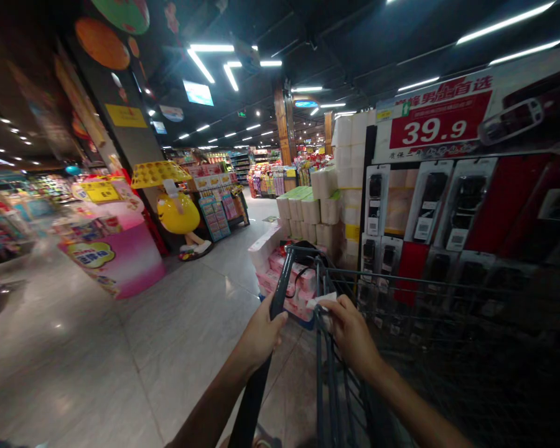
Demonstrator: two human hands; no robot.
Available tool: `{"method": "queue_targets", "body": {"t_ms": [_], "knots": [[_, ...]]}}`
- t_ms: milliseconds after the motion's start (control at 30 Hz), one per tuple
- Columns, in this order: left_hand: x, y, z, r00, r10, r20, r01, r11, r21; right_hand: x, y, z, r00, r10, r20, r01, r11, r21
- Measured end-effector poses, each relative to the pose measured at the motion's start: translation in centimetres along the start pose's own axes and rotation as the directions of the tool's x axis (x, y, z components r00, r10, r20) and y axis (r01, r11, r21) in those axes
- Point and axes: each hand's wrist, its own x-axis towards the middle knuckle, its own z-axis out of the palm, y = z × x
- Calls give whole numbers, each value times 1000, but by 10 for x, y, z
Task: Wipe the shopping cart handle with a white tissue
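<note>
The dark handle bar of a shopping cart slants up through the middle of the view. Wrapped around it is my left hand, thumb lying along the bar. My right hand pinches a crumpled white tissue against the cart's metal frame, to the right of the handle. The cart's wire basket stretches off to the right, its lower part lost in shadow. A black strap hangs near the handle's far end.
Pink tissue packs and stacked paper rolls stand just beyond the cart. Packaged shavers hang at right under a price sign. A pink display stand and yellow figure stand left across the tiled floor.
</note>
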Motion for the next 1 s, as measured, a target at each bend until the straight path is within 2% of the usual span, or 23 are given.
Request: {"method": "queue_targets", "body": {"t_ms": [233,300,400,500,567,633,733,833,1000], "knots": [[1,-3,1,999,47,14,-47,998,32,5,9,-6,999,41,4,-40,987,-159],[3,-4,-1,998,67,-12,-65,990,124,11,9,-10,998,61,-31,-66,986,-154],[10,-1,-8,992,118,-54,-90,925,368,22,10,-19,995,47,-85,-56,993,-100],[22,6,-13,993,114,13,-106,878,466,30,9,-24,995,-7,-103,0,997,-74],[28,9,-12,994,109,14,-104,890,445,32,10,-23,997,-54,-57,49,996,-78],[31,7,-7,995,92,-25,-76,922,380,31,12,-19,993,-108,54,112,990,-90],[29,0,1,999,35,-38,-29,991,134,31,19,-13,973,-143,183,167,978,-126],[26,-5,4,1000,26,-10,-27,999,-31,33,27,-8,974,-140,178,175,964,-201],[23,-6,2,999,31,8,-30,995,-94,44,41,-4,977,-147,153,188,934,-304]]}}
